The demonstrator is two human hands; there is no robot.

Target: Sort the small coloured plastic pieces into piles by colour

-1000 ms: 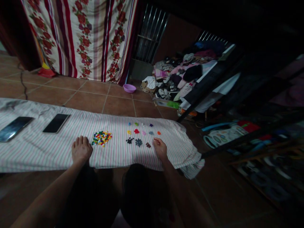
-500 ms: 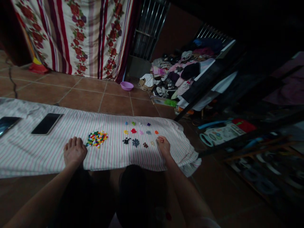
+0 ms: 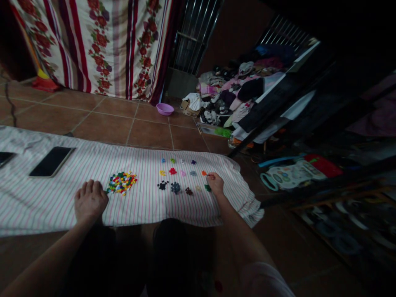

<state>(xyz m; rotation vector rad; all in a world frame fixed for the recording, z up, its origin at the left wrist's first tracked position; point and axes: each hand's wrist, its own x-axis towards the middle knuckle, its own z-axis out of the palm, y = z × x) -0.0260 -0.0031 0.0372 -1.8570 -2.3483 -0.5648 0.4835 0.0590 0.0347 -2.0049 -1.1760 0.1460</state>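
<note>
My left hand (image 3: 91, 201) lies palm down on the striped cloth (image 3: 139, 210), fingers spread loosely, its thumb side next to a pile of mixed coloured small pieces (image 3: 121, 183). My right hand (image 3: 215, 183) is pinched closed just right of the small orange group (image 3: 203, 173); whatever sits between its fingertips is too small to make out. Below those fingers lies a dark green group (image 3: 207, 188). Other groups sorted by colour lie in rows to the left, among them red (image 3: 172, 171), black (image 3: 162, 185), dark grey (image 3: 175, 188) and brown (image 3: 189, 191).
A phone (image 3: 52, 162) lies on the cloth at left, and another dark device (image 3: 5, 158) is cut off by the frame edge. Beyond the cloth are a purple basin (image 3: 165, 109) and heaped clothes (image 3: 229, 93). A dark rack pole (image 3: 256, 138) slants past the cloth's right end.
My right hand has moved slightly up and right to beside the orange group, uncovering the dark green group. The view has shifted a little; my left hand stays beside the mixed pile.
</note>
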